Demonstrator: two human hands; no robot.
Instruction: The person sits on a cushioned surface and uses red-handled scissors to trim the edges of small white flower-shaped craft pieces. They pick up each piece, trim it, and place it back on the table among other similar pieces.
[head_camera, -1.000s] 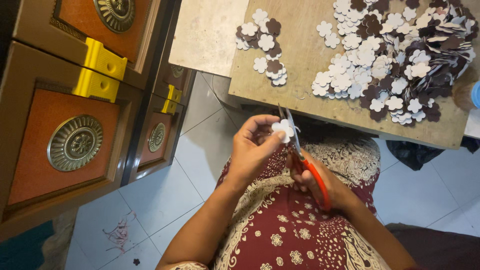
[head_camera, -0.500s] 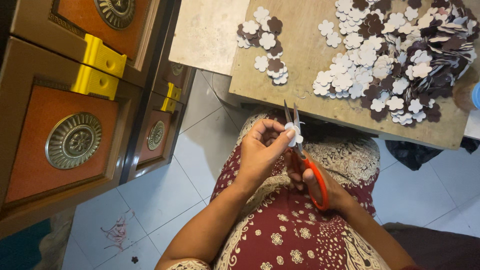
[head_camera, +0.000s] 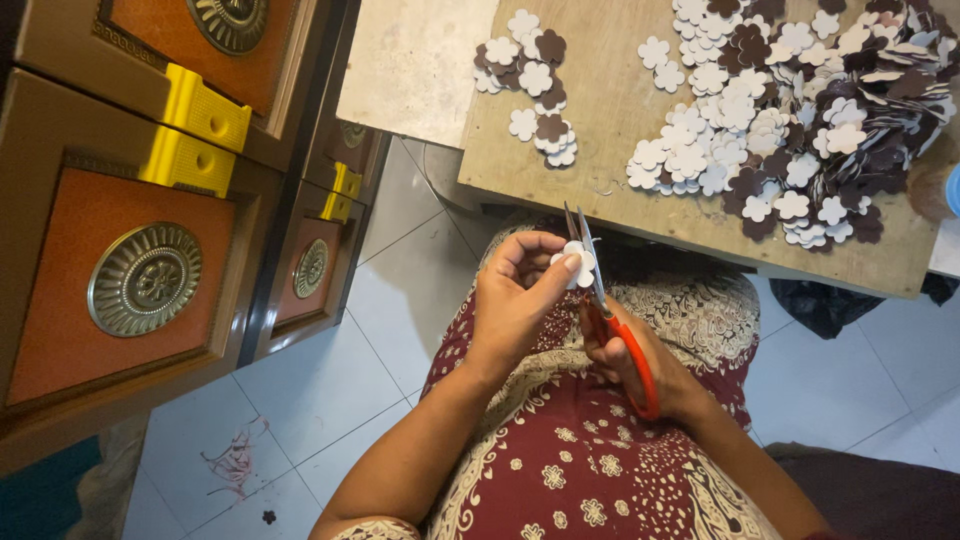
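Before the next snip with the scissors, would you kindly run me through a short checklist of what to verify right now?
1. Left hand pinches the white flower cutout firmly between thumb and fingers: ok.
2. Right hand grips the orange-handled scissors: ok.
3. Blades meet the cutout's edge: ok; they stand right against it.
4. Left fingertips are out of the blade path: cannot tell; one lies very close to the blades.
5. Work is held over the lap in the patterned dress, short of the wooden board: ok.
6. Pile of finished flower cutouts sits back from the board's near edge: ok.
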